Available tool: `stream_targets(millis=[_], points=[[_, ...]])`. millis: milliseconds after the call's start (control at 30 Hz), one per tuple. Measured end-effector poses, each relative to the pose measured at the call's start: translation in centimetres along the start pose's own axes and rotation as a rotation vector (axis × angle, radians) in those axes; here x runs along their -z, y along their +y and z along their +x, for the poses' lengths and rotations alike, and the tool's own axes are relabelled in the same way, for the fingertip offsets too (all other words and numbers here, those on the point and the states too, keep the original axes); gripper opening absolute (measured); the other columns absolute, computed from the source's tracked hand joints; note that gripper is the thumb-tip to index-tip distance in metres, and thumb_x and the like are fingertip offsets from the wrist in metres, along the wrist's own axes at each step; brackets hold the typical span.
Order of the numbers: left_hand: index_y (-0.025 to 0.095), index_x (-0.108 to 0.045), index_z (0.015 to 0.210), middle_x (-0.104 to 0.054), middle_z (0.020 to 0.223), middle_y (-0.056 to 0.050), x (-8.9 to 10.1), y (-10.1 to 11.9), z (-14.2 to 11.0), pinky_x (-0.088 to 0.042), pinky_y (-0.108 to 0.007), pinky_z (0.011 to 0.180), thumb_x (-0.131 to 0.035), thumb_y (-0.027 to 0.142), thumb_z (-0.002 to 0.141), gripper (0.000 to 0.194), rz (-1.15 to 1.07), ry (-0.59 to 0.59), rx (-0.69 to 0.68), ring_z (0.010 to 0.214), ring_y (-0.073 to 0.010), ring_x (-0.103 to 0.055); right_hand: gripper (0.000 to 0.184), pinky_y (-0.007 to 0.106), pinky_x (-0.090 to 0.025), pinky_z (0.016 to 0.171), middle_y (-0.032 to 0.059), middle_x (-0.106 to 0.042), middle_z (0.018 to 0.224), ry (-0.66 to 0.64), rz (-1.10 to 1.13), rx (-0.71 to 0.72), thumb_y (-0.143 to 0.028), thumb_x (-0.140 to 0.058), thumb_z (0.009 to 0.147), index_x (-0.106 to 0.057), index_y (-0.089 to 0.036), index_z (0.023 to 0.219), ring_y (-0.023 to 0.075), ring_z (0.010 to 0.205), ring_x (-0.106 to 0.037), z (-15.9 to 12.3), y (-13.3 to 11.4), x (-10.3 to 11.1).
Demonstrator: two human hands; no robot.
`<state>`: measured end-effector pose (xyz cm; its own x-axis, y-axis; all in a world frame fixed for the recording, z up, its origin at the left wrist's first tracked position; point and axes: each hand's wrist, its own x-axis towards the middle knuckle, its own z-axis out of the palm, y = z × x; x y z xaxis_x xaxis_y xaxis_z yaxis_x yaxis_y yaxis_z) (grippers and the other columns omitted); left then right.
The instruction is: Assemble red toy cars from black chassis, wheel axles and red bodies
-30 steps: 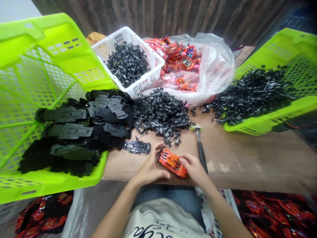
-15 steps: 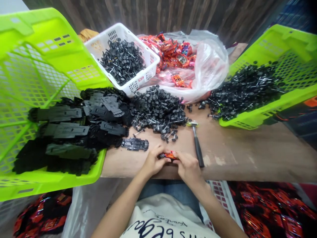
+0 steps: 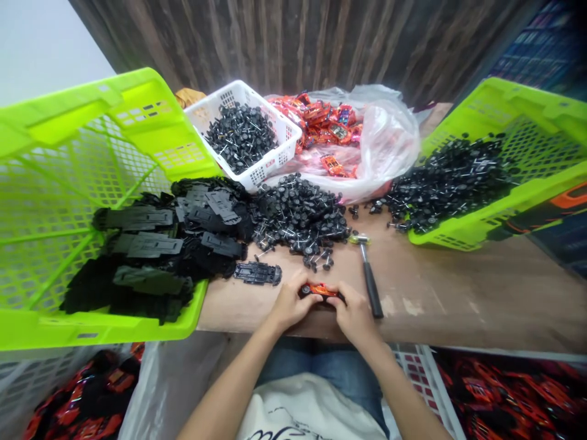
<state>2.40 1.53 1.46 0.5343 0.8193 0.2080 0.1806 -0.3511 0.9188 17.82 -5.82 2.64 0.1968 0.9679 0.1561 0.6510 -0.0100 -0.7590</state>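
Near the front edge of the table, an orange-red toy car (image 3: 322,289) with black wheels is gripped from both ends. My left hand (image 3: 295,300) pinches its left end, and my right hand (image 3: 352,310) closes on its right end. Left of my hands lies a single black car chassis (image 3: 257,273). To the right rests a hammer (image 3: 370,275) with a black handle, its head pointing away from me. Beyond my hands spreads a pile of black wheels on metal axles (image 3: 302,214).
A green crate (image 3: 183,330) at left holds black chassis plates (image 3: 147,244). Behind stand a white basket (image 3: 250,177) of wheels and a plastic bag (image 3: 389,134) of orange car bodies. Another green crate (image 3: 463,238) with wheel axles lies at right. Below the table, bins hold red cars (image 3: 513,391).
The view has tilted up slightly, so the table things sit lower in it. My right hand has shifted its grip to the car's right end; both hands still hold the toy car.
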Motion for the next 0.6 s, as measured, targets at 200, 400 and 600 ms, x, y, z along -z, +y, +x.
stream_targets(millis=[200,400,600], points=[[0.017,-0.063,0.079,-0.06,0.075,-0.003,-2.4,3.0,-1.2,-0.041,-0.027,0.065,-0.065,0.038,0.078,0.02,0.034,0.206,0.055,0.071,-0.0163,-0.056,0.046,0.031,-0.039,0.068,0.0096,-0.063,0.064,0.268,-0.317,0.025,-0.036,-0.03,0.095,-0.058,-0.019,0.063,0.0204,0.065,-0.056,1.5,0.8,0.7],[0.017,-0.063,0.079,-0.066,0.076,-0.003,-2.6,2.5,0.4,-0.044,-0.028,0.07,-0.063,0.038,0.076,0.021,0.022,0.104,0.296,0.074,-0.0183,-0.06,0.044,0.031,-0.036,0.067,0.0104,-0.063,0.07,0.254,-0.465,-0.144,-0.038,-0.03,0.095,-0.062,-0.017,0.075,0.0219,0.069,-0.057,1.9,2.9,0.8],[0.018,-0.058,0.09,-0.063,0.093,-0.004,-1.7,0.9,2.2,-0.043,-0.031,0.083,-0.07,0.02,0.064,0.029,0.186,0.041,0.307,0.093,-0.0211,-0.058,0.027,0.035,-0.04,0.077,0.0189,-0.06,0.098,0.233,-0.379,-0.457,-0.029,-0.053,0.08,-0.06,-0.011,0.098,0.0274,0.091,-0.057,2.1,6.9,5.8]])
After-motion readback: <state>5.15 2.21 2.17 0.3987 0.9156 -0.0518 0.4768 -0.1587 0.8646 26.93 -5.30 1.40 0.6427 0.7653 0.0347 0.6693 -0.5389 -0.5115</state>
